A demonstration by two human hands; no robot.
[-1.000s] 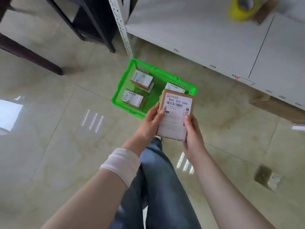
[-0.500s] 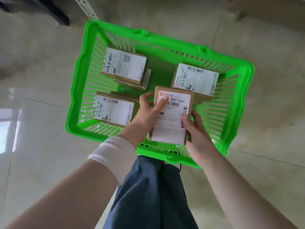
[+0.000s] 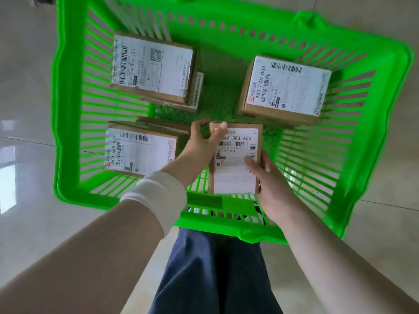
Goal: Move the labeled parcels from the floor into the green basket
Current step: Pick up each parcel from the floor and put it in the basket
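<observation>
A green slatted basket (image 3: 68, 141) fills the view on the pale tile floor. I hold a small cardboard parcel (image 3: 234, 168) with a white label reading "303 666" inside the basket, near its front wall. My left hand (image 3: 200, 142) grips its upper left corner and my right hand (image 3: 266, 177) grips its right edge. Three labeled parcels lie in the basket: one at the back left (image 3: 152, 66), one at the back right (image 3: 285, 89), one at the front left (image 3: 138, 150). Thinner parcels peek out beneath the two left ones.
Glossy tile floor (image 3: 25, 87) surrounds the basket. My legs in blue jeans (image 3: 215, 273) stand just in front of the basket's near rim. A white wristband (image 3: 156, 198) sits on my left forearm.
The view has dropped much closer to the basket. Both hands have carried the parcel from above the near rim down into the basket's front right area.
</observation>
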